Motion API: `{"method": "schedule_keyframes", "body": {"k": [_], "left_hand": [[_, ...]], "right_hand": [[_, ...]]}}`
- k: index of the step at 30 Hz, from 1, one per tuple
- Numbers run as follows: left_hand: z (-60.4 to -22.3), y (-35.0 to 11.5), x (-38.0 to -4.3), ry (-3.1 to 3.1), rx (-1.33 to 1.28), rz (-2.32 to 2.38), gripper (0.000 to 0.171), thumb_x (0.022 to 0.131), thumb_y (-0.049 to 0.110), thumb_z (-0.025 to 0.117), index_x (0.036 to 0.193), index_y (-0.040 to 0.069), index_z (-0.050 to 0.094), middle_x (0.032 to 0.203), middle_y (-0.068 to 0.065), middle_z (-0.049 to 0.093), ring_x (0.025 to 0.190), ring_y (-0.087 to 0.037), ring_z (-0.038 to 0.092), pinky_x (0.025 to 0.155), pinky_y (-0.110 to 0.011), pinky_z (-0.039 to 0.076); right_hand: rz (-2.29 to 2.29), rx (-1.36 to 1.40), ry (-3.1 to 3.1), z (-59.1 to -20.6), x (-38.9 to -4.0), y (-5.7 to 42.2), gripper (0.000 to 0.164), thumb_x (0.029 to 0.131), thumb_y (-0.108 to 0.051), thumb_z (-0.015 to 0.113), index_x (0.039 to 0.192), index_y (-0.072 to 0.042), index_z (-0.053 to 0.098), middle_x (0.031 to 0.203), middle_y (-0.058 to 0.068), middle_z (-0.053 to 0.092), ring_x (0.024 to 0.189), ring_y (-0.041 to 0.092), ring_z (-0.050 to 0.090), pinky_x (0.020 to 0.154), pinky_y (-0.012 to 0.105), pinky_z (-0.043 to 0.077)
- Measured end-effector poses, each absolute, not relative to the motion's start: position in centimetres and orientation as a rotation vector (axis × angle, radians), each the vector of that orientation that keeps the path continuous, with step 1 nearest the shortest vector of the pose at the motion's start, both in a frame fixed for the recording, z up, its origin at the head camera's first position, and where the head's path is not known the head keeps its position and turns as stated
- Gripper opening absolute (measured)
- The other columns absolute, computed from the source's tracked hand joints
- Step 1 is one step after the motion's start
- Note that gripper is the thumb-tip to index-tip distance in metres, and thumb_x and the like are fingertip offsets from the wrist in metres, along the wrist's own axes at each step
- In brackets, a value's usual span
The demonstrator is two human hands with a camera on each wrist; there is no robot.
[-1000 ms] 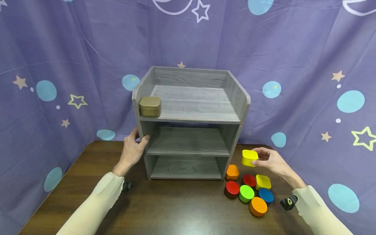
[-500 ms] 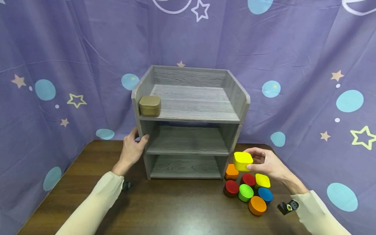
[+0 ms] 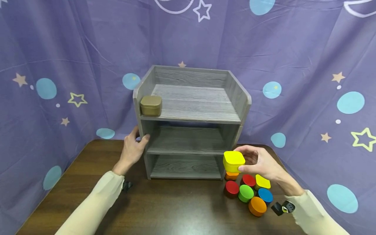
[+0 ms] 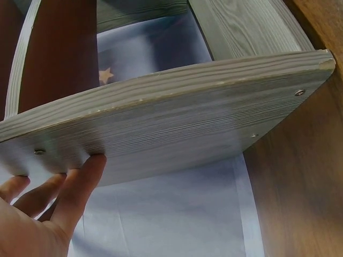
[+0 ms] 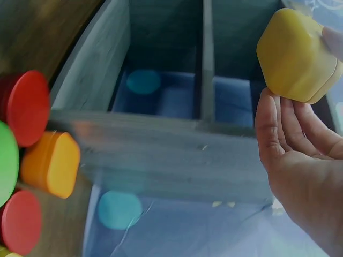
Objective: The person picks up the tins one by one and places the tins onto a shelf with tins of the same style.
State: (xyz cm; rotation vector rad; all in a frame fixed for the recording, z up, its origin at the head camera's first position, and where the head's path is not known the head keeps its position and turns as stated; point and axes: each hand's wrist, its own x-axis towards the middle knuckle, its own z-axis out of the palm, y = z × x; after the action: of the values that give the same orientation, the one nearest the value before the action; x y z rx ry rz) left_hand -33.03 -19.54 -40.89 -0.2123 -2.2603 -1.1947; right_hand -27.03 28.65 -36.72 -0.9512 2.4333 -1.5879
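My right hand point(image 3: 261, 163) pinches a yellow square tin point(image 3: 234, 161) with rounded corners between thumb and fingers. It is held above the table, just off the right front side of the grey wooden shelf unit point(image 3: 188, 152). In the right wrist view the yellow tin point(image 5: 295, 56) sits between the thumb and the fingertips point(image 5: 266, 101). My left hand point(image 3: 133, 150) grips the shelf's left side panel, thumb at the front edge. Its fingers point(image 4: 80, 190) press the panel's outer face in the left wrist view. A gold tin point(image 3: 151, 106) stands at the top shelf's left front corner.
On the table point(image 3: 164, 209), right of the shelf, stand an orange square tin point(image 3: 231, 176), red tins point(image 3: 231, 188) point(image 3: 248, 180), a green tin point(image 3: 245, 193), a blue tin point(image 3: 265, 195), another yellow tin point(image 3: 262, 181) and a round orange tin point(image 3: 257, 206). A purple curtain point(image 3: 188, 36) hangs behind.
My right hand has carried the yellow tin leftward toward the shelf's right side, so it now partly covers the orange square tin. The left hand has stayed on the side panel.
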Motion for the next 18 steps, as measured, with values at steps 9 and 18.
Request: {"method": "schedule_keyframes", "body": {"k": [9,18], "left_hand": [[-40.8,-19.5,-32.9,-2.266,-0.205,-1.211,0.044,0.097,0.031,0.066,0.131,0.002,0.067,0.118,-0.028,0.079,0.108,-0.041,0.075,0.081,-0.022,0.054],[-40.9,-19.5,-32.9,-2.25,-0.211,-1.195,0.041,0.097,0.031,0.066,0.127,0.002,0.067,0.117,-0.029,0.079,0.106,-0.043,0.076,0.084,-0.04,0.058]], "right_hand": [[-1.566,-1.019,2.401,-33.8,-26.3,25.9,0.049,0.092,-0.006,0.08,0.137,0.004,0.064,0.12,-0.003,0.079,0.103,0.017,0.076,0.095,0.025,0.063],[-1.56,-0.969,2.421,-31.1,-26.3,22.8,0.05,0.09,-0.013,0.083,0.137,-0.004,0.068,0.115,0.007,0.079,0.098,0.024,0.074,0.091,0.029,0.062]]}}
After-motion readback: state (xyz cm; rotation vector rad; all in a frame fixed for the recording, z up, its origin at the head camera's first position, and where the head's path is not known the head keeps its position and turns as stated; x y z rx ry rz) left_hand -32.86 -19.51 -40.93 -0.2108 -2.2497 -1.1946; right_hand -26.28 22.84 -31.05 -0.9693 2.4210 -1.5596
